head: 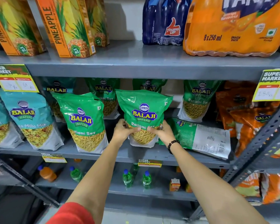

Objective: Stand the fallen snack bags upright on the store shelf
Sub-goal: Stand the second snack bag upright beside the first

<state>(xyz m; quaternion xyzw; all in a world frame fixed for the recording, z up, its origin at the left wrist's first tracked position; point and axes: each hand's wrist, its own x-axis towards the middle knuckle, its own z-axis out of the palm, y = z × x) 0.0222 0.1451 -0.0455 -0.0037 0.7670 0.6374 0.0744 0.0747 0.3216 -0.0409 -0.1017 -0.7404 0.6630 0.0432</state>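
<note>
A green Ratlami Sev bag (143, 110) stands upright at the middle of the grey shelf (120, 153). My left hand (124, 130) grips its lower left side and my right hand (162, 130) grips its lower right side, thumbs on the front. Just to the right, another green bag (200, 136) lies flat on its face, back label up, its top end tucked behind my right hand. A third green bag (84, 122) stands upright to the left. More green bags (199, 97) stand in the back row.
Teal mix bags (32, 120) stand at the left. Orange bags (242, 113) crowd the right end beside a slanted metal upright (262, 143). Juice cartons (66, 28) and drink packs (233, 26) fill the shelf above; small bottles (128, 177) stand below.
</note>
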